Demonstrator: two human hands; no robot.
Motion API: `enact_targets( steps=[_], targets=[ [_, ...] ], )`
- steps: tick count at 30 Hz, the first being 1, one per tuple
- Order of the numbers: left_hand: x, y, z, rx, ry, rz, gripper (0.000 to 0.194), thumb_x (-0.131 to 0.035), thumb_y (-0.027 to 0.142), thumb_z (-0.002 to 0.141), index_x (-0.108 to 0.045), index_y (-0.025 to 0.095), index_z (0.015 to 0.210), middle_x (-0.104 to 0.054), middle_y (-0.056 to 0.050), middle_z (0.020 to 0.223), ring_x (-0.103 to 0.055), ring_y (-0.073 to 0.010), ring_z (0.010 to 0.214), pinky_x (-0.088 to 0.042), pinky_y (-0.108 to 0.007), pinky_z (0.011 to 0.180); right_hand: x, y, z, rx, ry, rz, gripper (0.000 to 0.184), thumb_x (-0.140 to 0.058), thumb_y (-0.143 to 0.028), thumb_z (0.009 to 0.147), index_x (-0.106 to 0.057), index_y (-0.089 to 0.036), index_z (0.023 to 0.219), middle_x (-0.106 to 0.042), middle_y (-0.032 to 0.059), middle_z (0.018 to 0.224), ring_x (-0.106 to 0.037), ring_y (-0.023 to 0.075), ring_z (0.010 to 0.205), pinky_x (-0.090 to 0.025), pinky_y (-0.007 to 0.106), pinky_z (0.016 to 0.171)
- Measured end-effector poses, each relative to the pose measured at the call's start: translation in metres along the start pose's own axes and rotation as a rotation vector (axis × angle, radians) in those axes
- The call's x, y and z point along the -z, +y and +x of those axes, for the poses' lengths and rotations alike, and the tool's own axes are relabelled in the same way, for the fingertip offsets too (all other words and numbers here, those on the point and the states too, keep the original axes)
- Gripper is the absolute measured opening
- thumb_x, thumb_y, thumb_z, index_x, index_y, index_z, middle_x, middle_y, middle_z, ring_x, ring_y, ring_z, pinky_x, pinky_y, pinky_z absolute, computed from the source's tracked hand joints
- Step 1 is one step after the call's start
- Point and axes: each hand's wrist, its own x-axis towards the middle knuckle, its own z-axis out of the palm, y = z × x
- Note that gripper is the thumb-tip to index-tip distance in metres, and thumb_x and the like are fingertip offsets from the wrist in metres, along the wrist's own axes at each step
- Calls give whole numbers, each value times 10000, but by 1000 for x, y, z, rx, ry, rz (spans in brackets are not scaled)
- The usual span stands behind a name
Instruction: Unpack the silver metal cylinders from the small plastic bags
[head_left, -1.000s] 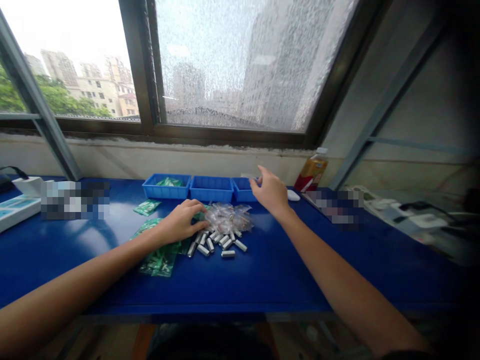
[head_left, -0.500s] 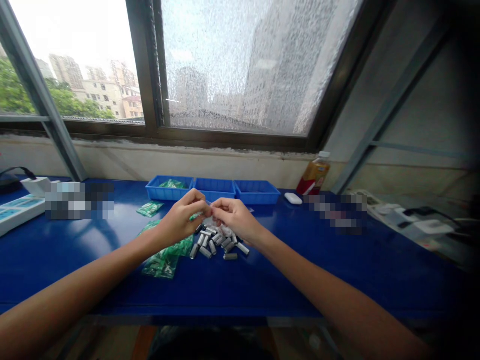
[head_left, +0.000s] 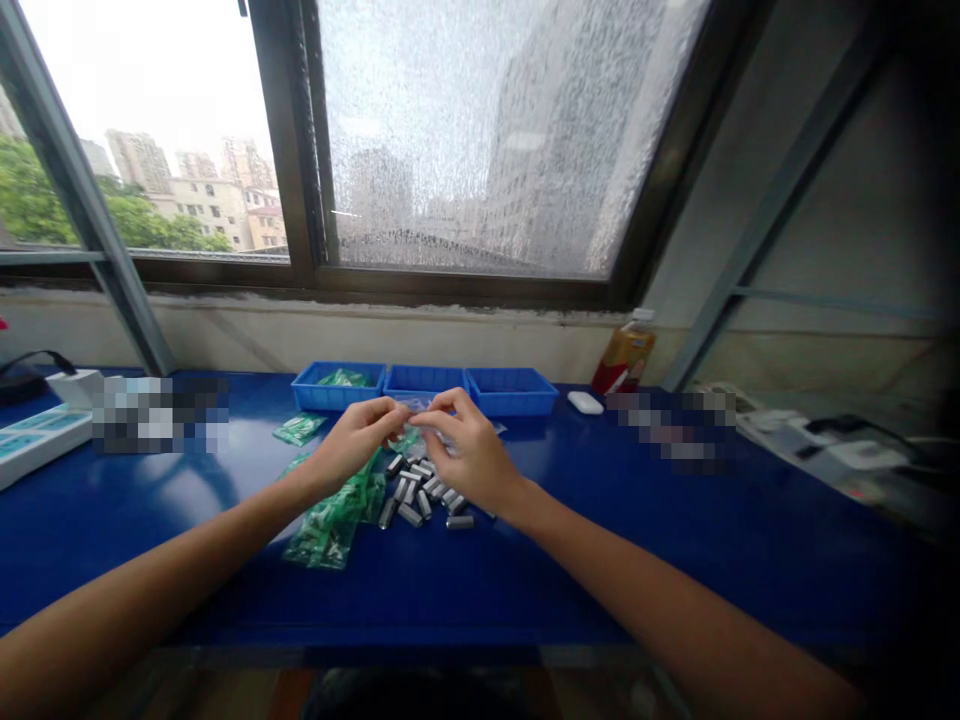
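Observation:
Between my two hands is a small clear plastic bag (head_left: pixel 414 402), its upper edge showing above the fingers. My left hand (head_left: pixel 356 440) pinches its left side, thumb and fingers pressed together. My right hand (head_left: pixel 474 448) grips the other side with bent fingers. Something greenish shows below the fingertips, but I cannot make out whether it is inside the bag. Under the hands lies a loose pile of short silver metal cylinders (head_left: pixel 409 514), partly hidden by my right hand. Left of the pile, green-printed clear bags (head_left: pixel 322 530) with small parts lie heaped below my left wrist.
Three blue trays (head_left: pixel 511 410) stand in a row at the back, the left one holding green bags. A single green bag (head_left: pixel 298 428) lies before them. To the right are a white case (head_left: pixel 585 402) and a drink bottle (head_left: pixel 624 355); a power strip (head_left: pixel 45 430) sits far left.
The clear bag's edge now shows more between my fingertips. My right hand has turned and its fingers have lifted, covering more of the cylinders. The view has tilted slightly upward.

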Motion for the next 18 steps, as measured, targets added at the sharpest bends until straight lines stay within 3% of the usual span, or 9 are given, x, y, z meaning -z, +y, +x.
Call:
enact_targets(
  steps=[2,5,8,11,14,16,18],
  targets=[
    [3,-3,0,-69,129,129,252,-471,342,847,-577,133,752,-538,1,644,-477,-104,582,-376,-221,545,-1,-2,1,-97,17,53,188,-528,-134,748,-637,-187,891,-479,63,952,-495,169,921,-422,312,803],
    [7,-7,0,-278,278,426,169,-527,291,824,-617,149,834,-575,-15,685,-507,-121,628,-392,-242,592,-2,-3,4,-410,-32,247,194,-536,-315,777,-645,-156,799,-525,57,852,-521,167,829,-421,302,727],
    [8,-8,-1,-510,261,578,126,-544,252,823,-633,162,829,-593,-34,734,-531,-140,711,-419,-268,671,-4,-2,8,-694,-125,525,403,-423,-478,817,-622,-134,752,-530,20,652,-505,131,621,-380,259,569],
    [5,-10,-2,-608,185,632,137,-539,246,831,-640,177,894,-605,-48,815,-536,-152,772,-432,-289,720,-3,3,11,-755,-94,614,325,-460,-427,789,-565,-143,671,-499,-11,569,-459,101,517,-336,228,505],
    [1,-13,-2,-533,62,673,244,-524,279,839,-601,179,1048,-604,-74,953,-534,-178,868,-439,-329,790,11,19,16,-623,34,307,258,-466,-348,781,-508,-163,606,-484,-13,538,-455,110,504,-335,233,508],
    [-2,-16,-3,-447,-29,688,294,-501,311,848,-577,168,1095,-601,-88,1012,-532,-197,913,-439,-352,822,28,37,19,-435,170,-105,217,-457,-330,802,-553,-164,700,-555,21,654,-501,136,605,-360,253,593],
    [-4,-19,-3,-390,-111,706,297,-486,328,853,-584,166,1081,-608,-88,1025,-536,-207,927,-440,-360,833,46,60,19,-376,199,-461,217,-424,-312,833,-580,-165,801,-599,58,771,-532,169,708,-363,278,664]
  ],
)
